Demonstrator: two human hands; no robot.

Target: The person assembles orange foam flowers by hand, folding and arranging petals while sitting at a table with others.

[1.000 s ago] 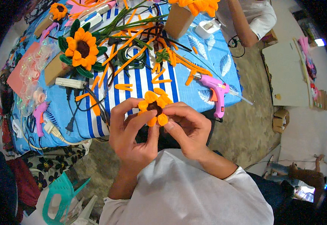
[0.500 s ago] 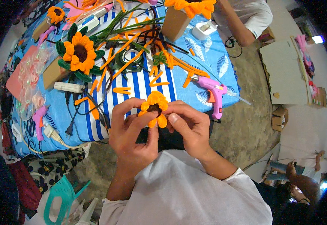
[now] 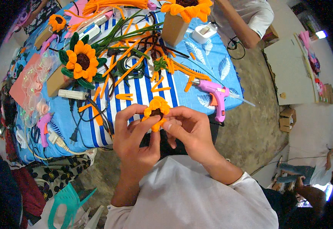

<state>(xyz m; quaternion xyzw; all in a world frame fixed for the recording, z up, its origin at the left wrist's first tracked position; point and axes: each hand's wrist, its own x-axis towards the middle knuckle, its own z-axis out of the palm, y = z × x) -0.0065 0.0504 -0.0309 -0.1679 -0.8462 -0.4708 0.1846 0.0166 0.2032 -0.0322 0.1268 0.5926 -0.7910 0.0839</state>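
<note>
Grasping with left hand (image 3: 136,137), and pinching at the edge with right hand (image 3: 193,133), a small orange flower (image 3: 157,109) partly hidden between them.

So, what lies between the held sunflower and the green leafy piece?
Head view: from the sunflower to the green leafy piece, a bent orange pipe cleaner, then short orange strips, on the striped cloth.

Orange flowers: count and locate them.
4: held flower between left hand and right hand; small flower, upper left; green-leaved flower, below it; large flower, top edge. More may be hidden.
</note>
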